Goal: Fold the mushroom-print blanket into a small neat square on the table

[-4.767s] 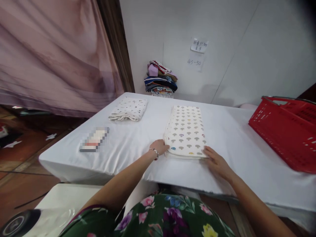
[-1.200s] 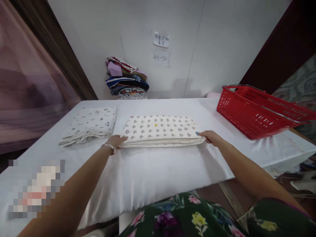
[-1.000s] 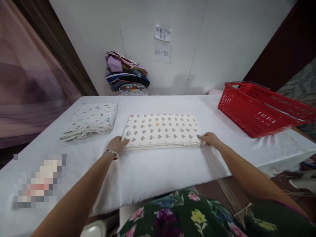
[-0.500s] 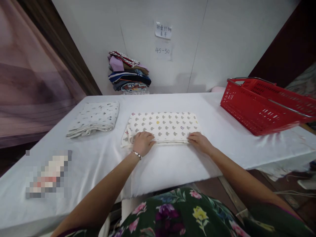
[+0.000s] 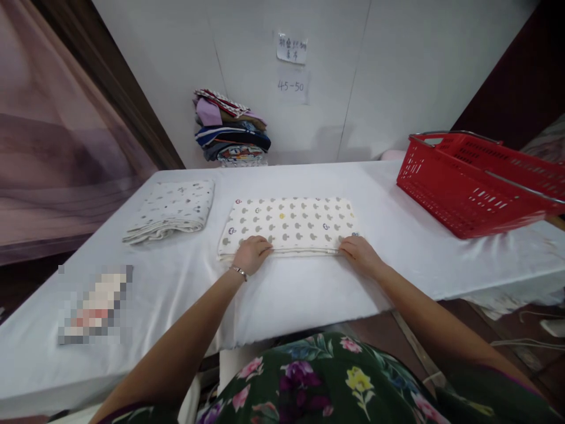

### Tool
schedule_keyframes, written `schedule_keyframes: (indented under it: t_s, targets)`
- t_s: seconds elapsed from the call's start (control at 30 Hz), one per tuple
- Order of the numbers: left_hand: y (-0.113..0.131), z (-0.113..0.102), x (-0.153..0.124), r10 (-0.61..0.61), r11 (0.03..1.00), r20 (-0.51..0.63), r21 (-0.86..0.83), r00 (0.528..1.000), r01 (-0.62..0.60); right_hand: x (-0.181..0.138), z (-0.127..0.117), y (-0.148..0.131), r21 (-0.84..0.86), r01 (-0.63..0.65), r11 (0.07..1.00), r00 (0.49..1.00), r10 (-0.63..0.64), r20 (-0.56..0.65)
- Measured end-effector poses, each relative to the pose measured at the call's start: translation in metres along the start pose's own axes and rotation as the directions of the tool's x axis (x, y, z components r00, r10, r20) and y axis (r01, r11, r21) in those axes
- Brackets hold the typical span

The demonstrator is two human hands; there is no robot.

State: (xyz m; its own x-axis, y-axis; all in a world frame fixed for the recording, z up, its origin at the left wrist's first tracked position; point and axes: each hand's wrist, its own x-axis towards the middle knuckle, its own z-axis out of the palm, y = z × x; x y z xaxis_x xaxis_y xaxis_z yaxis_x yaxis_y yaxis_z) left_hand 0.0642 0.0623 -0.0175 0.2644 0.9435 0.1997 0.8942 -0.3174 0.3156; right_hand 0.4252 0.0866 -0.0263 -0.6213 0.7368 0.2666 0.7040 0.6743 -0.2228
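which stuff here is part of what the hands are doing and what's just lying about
In hand: mushroom-print folded cloth, with left hand and right hand on its near edge.
Lying about: spotted folded cloth on the left, red basket, clothes pile by the wall, wall notes.

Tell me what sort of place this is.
Likely a cloth-folding or laundry workroom: white-covered table with a folded white patterned cloth, a red plastic basket, a stack of folded coloured fabrics.

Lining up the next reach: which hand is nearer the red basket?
Right. The right hand rests on the printed cloth's near edge, toward the red basket; the left hand rests on the same edge farther left, away from it.
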Motion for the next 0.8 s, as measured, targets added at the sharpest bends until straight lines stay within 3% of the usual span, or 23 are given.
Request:
schedule_keyframes:
  t_s: [0.2,0.43,0.63,0.8]
  targets:
    - [-0.001,0.005,-0.003,0.062,0.998,-0.055,-0.020,0.997,-0.063,-0.003,0.000,-0.003,-0.006,0.019,1.000,1.000,-0.019,0.007]
    - [0.007,0.021,0.007,0.167,0.986,-0.041,0.035,0.985,-0.166,0.001,0.005,0.001,0.056,-0.006,0.998,0.999,0.008,-0.036]
    - [0.011,0.022,0.015,0.125,0.989,-0.053,-0.078,0.991,-0.129,0.005,0.001,-0.009,0.132,-0.118,0.984,0.988,0.129,-0.085]
    - [0.014,0.022,0.014,0.072,0.991,-0.081,-0.110,0.994,-0.081,0.006,0.000,-0.010,0.141,-0.117,0.983,0.986,0.133,-0.104]
